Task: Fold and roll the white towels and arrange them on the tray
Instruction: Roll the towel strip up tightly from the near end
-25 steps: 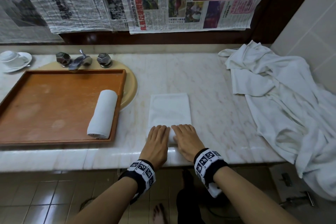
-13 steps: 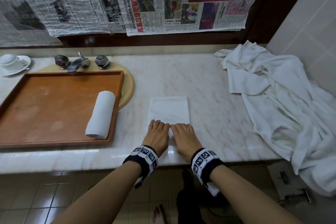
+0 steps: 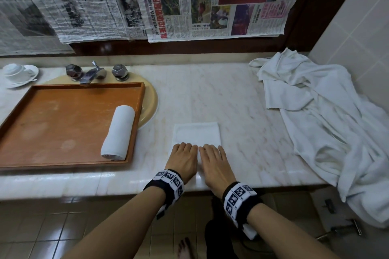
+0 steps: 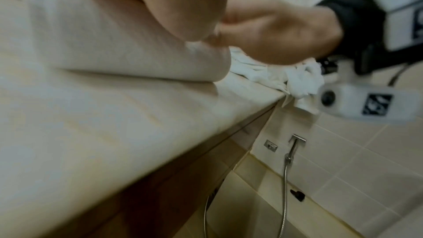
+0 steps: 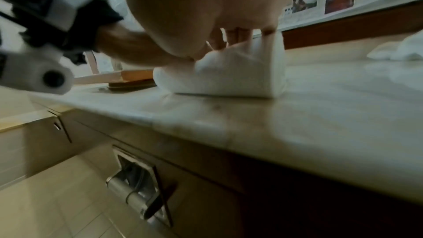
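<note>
the folded white towel (image 3: pixel 196 133) lies flat on the marble worktop (image 3: pixel 242 111), its near end rolled up under both hands and the unrolled part stretching away toward 12 o'clock. the left hand (image 3: pixel 183 161) and right hand (image 3: pixel 212 163) sit side by side, palms down, fingers curled over and gripping the roll. at 9 o'clock from them a finished rolled towel (image 3: pixel 118 132) lies at the right edge of the wooden tray (image 3: pixel 63 128), and at 3 o'clock loose white towels (image 3: pixel 328 128) are heaped.
</note>
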The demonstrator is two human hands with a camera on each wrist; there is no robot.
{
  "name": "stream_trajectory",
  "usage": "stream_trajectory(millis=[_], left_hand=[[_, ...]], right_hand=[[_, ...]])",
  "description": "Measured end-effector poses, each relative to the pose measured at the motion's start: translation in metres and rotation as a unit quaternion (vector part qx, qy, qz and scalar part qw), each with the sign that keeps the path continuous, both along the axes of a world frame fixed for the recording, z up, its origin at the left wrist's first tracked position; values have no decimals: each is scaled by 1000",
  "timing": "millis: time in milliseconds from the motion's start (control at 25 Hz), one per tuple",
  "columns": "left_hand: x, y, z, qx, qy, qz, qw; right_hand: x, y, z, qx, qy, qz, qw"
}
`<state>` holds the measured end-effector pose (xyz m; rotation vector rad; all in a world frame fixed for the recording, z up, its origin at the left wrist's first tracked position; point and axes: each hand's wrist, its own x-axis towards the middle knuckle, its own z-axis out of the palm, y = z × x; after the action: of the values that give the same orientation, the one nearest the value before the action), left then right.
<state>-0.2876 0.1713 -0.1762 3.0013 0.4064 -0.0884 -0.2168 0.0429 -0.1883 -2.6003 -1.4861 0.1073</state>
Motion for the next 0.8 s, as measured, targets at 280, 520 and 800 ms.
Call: stream_trajectory(millis=[280,520,800], left_hand=[[-6,-9,-8,-28,-72,4,997],[-14,-23,-11,56,92,34,994],[33,-5,14,42,168,60,983]], right_hand=[[28,20,13,-47,34,2,998],[37,39,20,-87,64,-13,994],[10,12,8,78,-19,-40,996]])
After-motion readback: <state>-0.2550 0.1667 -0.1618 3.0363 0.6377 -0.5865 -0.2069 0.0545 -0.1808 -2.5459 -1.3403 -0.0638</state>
